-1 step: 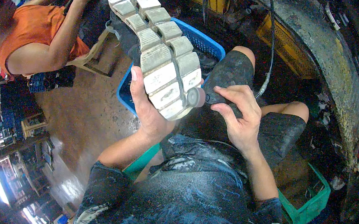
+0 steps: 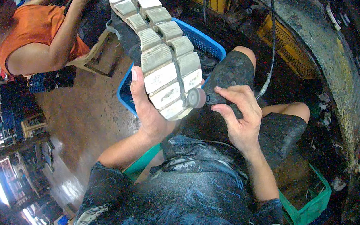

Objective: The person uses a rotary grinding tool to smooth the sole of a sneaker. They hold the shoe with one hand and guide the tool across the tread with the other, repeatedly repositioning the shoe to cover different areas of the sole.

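A shoe with a white, blocky sole (image 2: 164, 61) is held up, sole toward me and toe pointing away to the upper left. Its dark upper mostly stays hidden behind the sole. My left hand (image 2: 146, 108) is closed around the heel end, thumb along the left edge. In my right hand (image 2: 242, 115) is a dark rotary grinder, pinched between thumb and fingers. Its small round grey grinding wheel (image 2: 196, 98) meets the right edge of the heel. From behind that hand a thin flexible shaft (image 2: 269, 74) runs upward.
Below the shoe stands a blue plastic basket (image 2: 217, 49) with dark things inside. A co-worker in an orange top (image 2: 41, 32) sits at the upper left beside a wooden stool (image 2: 101, 55). Yellow crates (image 2: 286, 49) and a worn curved bench edge (image 2: 330, 63) lie to the right.
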